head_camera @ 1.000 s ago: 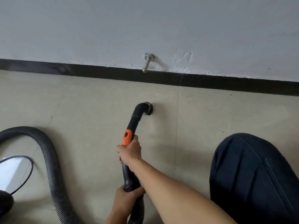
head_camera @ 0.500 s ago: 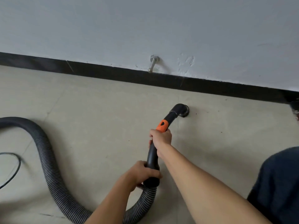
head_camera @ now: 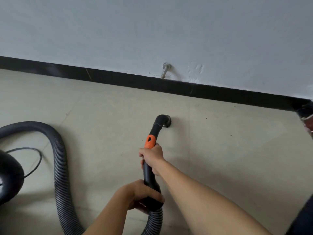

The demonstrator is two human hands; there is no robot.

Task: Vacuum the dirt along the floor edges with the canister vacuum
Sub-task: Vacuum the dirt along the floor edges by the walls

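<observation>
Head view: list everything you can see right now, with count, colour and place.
wall: one, pale grey, top
skirting: one, black, between wall and floor
doorstop: one, silver, on wall just above skirting
floor: one, beige tiles, below skirting
specks: a few, dark, on floor right of nozzle
nozzle: one, black, on floor short of skirting
wand: one, black with orange band, centre
hose: one, dark grey, ribbed, loops left from wand
cord: one, black, floor far left
canister: one, black, left edge, partly seen
right hand: grips wand under orange band
left hand: grips wand's base by hose
</observation>
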